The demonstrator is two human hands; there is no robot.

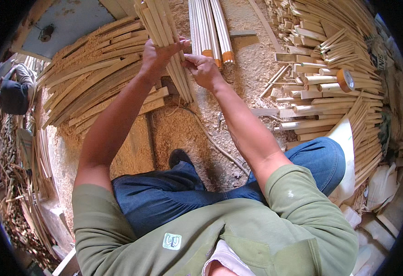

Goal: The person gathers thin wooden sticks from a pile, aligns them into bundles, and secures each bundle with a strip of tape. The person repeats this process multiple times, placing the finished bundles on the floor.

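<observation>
In front of the seated person, at the upper centre of the view, a long bundle of slender, pale wooden sticks (160, 25) is held at a slant, its lower ends near the shaving-covered floor (245, 87). The left hand (158, 54) is closed around the bundle, with its fingers wrapped about the sticks and its thumb extended to the right. The right hand (204, 71) is positioned just beside the bundle's right edge; its fingers are curled and its thumb and forefinger are brought together. Whether it grips anything thin cannot be told.

Beyond the right hand, straight pale wooden rods (201, 23) lie side by side, with orange bands (228, 57) around their near ends. To the left of the bundle, curved, flat wooden strips (91, 87) are stacked in layers. On the right side, a large pile of round and square wooden pieces (314, 99) carries a roll of orange tape (345, 80). A grey cable (217, 146) runs across the floor toward the person's blue denim trousers (164, 195). At the far left, another person in dark clothing (15, 94) is bent forward.
</observation>
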